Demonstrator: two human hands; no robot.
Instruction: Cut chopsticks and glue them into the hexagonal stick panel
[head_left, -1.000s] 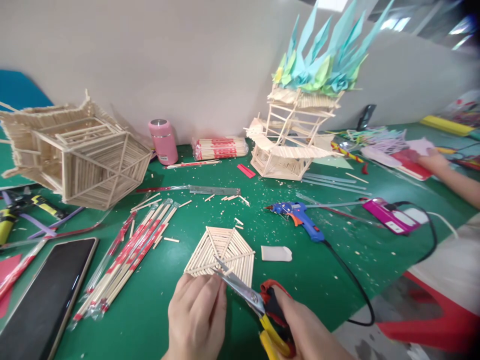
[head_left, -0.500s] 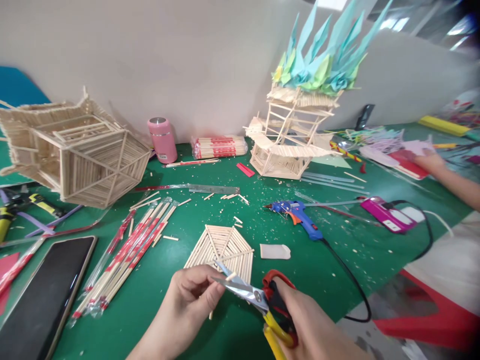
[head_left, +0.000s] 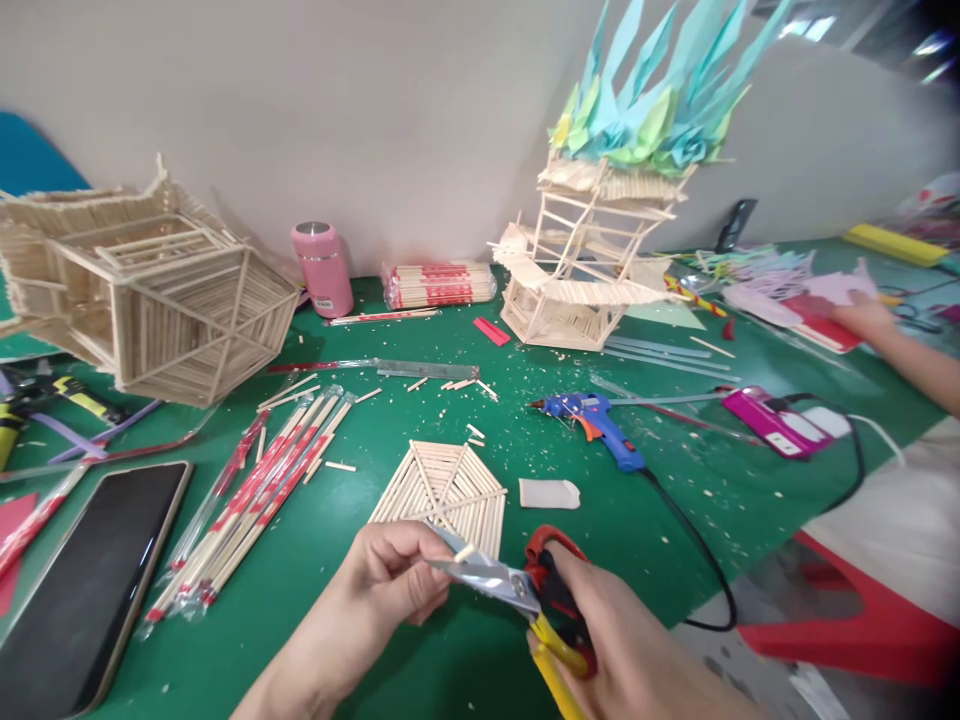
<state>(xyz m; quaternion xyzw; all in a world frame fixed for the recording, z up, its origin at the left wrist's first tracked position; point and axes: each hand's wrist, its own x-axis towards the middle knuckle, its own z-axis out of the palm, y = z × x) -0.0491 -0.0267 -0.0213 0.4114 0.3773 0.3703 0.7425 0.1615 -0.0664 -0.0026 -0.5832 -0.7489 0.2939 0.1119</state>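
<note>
My right hand [head_left: 611, 625] is wrapped round the red and yellow handles of a pair of scissors [head_left: 502, 585], whose blades point left. A short piece of wooden stick [head_left: 466, 552] shows between the blades. My left hand [head_left: 390, 580] is closed in a pinch at the blade tips, on the stick, most of which its fingers hide. Just behind both hands a flat hexagonal panel of wooden sticks [head_left: 450, 480] lies on the green table [head_left: 442, 660], partly covered by the left hand and the blades.
Wrapped chopsticks [head_left: 259, 500] and a phone [head_left: 90, 590] lie at left. A blue glue gun [head_left: 592, 420] with a cable is at right, beside a power strip [head_left: 780, 425]. Two stick models [head_left: 210, 320] and a pink bottle [head_left: 322, 270] stand behind. Another person's hand [head_left: 862, 315] is far right.
The scissor blades have drawn closer together around the stick. A thin stick end that stuck out below my left fingers no longer shows. The view has shifted slightly.
</note>
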